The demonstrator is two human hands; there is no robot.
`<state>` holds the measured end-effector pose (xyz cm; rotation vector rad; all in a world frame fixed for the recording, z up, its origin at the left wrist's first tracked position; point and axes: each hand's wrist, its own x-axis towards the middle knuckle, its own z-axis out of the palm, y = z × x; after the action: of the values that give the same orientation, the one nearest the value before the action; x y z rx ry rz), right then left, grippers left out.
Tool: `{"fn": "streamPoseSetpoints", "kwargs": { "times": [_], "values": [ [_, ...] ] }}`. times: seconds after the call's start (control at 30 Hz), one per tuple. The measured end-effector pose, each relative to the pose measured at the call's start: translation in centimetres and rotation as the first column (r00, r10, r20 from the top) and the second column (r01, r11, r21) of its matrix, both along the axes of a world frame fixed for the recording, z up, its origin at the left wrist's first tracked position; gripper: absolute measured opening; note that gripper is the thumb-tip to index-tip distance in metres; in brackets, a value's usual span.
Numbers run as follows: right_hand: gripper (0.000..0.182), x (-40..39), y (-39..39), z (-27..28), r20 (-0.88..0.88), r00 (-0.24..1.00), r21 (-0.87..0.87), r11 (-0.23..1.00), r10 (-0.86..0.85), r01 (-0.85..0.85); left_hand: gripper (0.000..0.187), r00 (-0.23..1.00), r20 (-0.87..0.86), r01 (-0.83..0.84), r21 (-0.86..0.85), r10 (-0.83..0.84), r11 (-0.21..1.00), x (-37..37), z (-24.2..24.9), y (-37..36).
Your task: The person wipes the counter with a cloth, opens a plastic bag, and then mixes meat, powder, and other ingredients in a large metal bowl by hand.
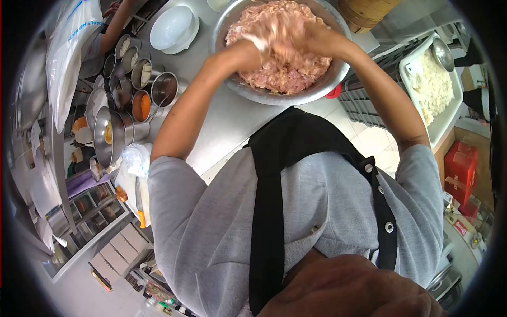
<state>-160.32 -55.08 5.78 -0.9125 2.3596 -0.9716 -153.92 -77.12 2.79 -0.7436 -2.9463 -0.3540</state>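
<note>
A wide metal bowl [232, 84] on the steel counter holds a heap of pink raw minced meat [288, 79]. Both my hands are inside it, at the upper middle of the head view. My left hand [256, 52] reaches in from the left, with something whitish and smeared by its wrist. From the right comes my right hand [311, 41], close beside the left one over the meat. Motion blurs the fingers of both, so I cannot make out whether they grip any meat.
A white plastic bowl [171, 29] stands left of the metal bowl. Several metal pots [142, 105] crowd further left, near a yellow-handled knife [140, 211]. Bamboo steamers [364, 13] sit at the upper right, above a white tub [446, 124] of pale food. Another person's arm [117, 26] shows upper left.
</note>
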Motion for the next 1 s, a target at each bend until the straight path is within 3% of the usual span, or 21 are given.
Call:
{"fn": "streamPoseSetpoints", "kwargs": {
  "times": [0.03,0.07,0.1,0.13,0.2,0.23,0.33,0.4,0.47,0.5,0.57,0.67,0.7,0.8,0.83,0.93,1.0],
  "values": [
    [0.044,0.0,0.7,-1.2,-0.125,0.989,0.056,0.996,0.077,-0.070,0.029,0.998,0.048,0.055,-0.140,-0.048,0.989,0.3,-0.9,-0.3],
    [0.039,0.0,1.8,-1.6,-0.299,0.934,0.139,0.977,0.196,-0.161,0.028,0.950,0.313,0.082,-0.233,-0.006,0.969,0.3,-0.2,-1.1],
    [0.033,-0.2,2.4,-1.8,-0.448,0.836,0.237,0.944,0.316,-0.230,0.027,0.889,0.457,0.087,-0.222,0.025,0.971,0.2,0.5,-1.7],
    [0.035,-0.9,2.5,-1.2,-0.300,0.915,0.192,0.957,0.268,-0.217,0.026,0.808,0.585,0.082,-0.218,0.063,0.972,0.2,1.6,-2.0],
    [0.038,-3.4,2.5,2.2,0.022,0.985,0.116,0.978,0.171,-0.173,0.025,0.763,0.644,-0.044,-0.032,0.055,0.999,-0.6,7.5,-1.9],
    [0.050,-3.7,2.0,4.2,0.227,0.971,0.328,0.945,-0.069,-0.010,0.026,0.824,0.567,-0.036,0.052,0.000,0.998,-2.2,6.3,-3.6],
    [0.057,-5.9,2.6,-1.7,0.393,0.874,0.195,0.955,-0.287,0.226,0.029,0.688,0.666,-0.472,0.107,0.289,0.875,-6.8,1.9,-5.3],
    [0.052,-8.1,1.4,-5.4,0.735,0.601,0.164,0.943,-0.313,0.291,0.032,0.641,0.752,-0.576,0.342,0.151,0.742,-9.6,-3.3,-6.5],
    [0.047,-9.7,0.6,-10.8,0.985,0.166,-0.056,0.828,-0.046,0.559,0.034,0.527,0.847,-0.722,0.487,-0.066,0.490,-11.7,-6.4,-5.6],
    [0.046,-9.8,0.1,-11.1,0.986,0.150,-0.026,0.811,-0.077,0.585,0.035,0.445,0.893,-0.746,0.414,-0.072,0.522,-13.0,-8.1,-5.3],
    [0.045,-10.0,-2.1,-11.2,0.983,0.125,0.026,0.781,-0.133,0.624,0.037,0.281,0.958,-0.774,0.266,-0.066,0.574,-15.4,-10.2,-4.8],
    [0.043,-9.4,-3.1,-11.4,0.959,0.254,-0.256,0.778,0.129,0.574,0.042,0.411,0.907,-0.520,0.151,0.092,0.841,-16.7,-9.8,-2.3],
    [0.042,-9.6,-2.8,-11.3,0.973,0.187,-0.221,0.780,0.135,0.586,0.046,0.538,0.838,-0.432,0.181,0.091,0.884,-16.2,-8.3,-1.6],
    [0.041,-9.4,-2.0,-10.2,0.990,0.138,-0.104,0.801,0.027,0.589,0.049,0.543,0.836,-0.432,0.194,0.083,0.881,-15.1,-6.5,-1.5],
    [0.040,-8.4,-1.8,-8.0,0.982,0.186,-0.099,0.797,-0.016,0.595,0.045,0.655,0.756,-0.193,0.179,-0.009,0.965,-16.5,-7.7,-2.4],
    [0.041,-7.4,-1.6,-3.8,0.886,0.456,-0.201,0.814,-0.086,0.544,0.015,0.599,0.793,-0.477,0.239,0.114,0.846,-13.4,0.1,-2.3],
    [0.042,-5.8,-1.8,1.2,0.808,0.585,-0.384,0.818,0.074,0.427,0.012,0.657,0.752,-0.465,0.452,-0.045,0.761,-10.9,5.0,-2.6]
  ]
}}
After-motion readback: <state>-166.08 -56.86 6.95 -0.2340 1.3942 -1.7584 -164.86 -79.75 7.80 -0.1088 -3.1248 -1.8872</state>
